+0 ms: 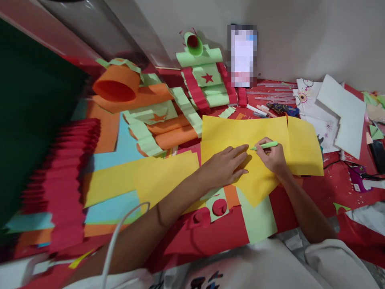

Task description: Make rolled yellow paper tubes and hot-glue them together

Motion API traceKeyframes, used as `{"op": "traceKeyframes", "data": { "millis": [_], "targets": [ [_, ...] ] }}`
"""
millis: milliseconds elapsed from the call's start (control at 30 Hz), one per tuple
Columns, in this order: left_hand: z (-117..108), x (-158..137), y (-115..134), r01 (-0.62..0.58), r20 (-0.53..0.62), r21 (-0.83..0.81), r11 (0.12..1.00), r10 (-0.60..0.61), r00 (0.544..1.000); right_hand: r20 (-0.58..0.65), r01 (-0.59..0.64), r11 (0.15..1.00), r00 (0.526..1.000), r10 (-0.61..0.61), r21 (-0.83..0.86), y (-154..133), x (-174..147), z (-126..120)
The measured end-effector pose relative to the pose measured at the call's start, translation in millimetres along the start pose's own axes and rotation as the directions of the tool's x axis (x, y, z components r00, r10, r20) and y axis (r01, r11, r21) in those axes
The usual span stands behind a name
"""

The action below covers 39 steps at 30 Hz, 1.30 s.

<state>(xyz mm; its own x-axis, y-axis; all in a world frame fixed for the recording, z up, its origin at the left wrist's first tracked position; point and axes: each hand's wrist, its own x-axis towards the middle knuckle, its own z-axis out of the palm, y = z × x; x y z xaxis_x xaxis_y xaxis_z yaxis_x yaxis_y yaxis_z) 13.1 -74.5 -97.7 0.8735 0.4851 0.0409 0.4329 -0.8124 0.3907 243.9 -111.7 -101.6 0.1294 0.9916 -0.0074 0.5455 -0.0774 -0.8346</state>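
Observation:
A large yellow paper sheet (222, 130) lies creased on the red table. My left hand (230, 162) rests flat on it with the fingers stretched out. In my right hand (272, 154) is a light green pen (266, 145), gripped between thumb and fingers, its tip near the sheet just right of my left fingertips. Any mark under the tip is too small to make out. Partly under the sheet's front edge lies a light green paper piece (258, 220). Close by sits a red paper piece with a round disc (220, 207).
Orange and green paper figure (173, 132) lies left; a green and red one (207, 78) leans at the back beside a phone (243, 56). Pleated red paper (64, 192) is far left. Pens (260, 110) and white board (345, 116) are at right. A white cable (112, 245) crosses my left arm.

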Motion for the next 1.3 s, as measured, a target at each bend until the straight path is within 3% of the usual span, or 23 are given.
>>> {"op": "traceKeyframes", "data": {
  "millis": [1300],
  "targets": [
    [-12, -2, -2, -0.102, 0.001, 0.002, 0.995, 0.102, 0.995, 0.119, -0.016, 1.000, 0.993, 0.015, 0.007, -7, -8, -6]
  ]
}}
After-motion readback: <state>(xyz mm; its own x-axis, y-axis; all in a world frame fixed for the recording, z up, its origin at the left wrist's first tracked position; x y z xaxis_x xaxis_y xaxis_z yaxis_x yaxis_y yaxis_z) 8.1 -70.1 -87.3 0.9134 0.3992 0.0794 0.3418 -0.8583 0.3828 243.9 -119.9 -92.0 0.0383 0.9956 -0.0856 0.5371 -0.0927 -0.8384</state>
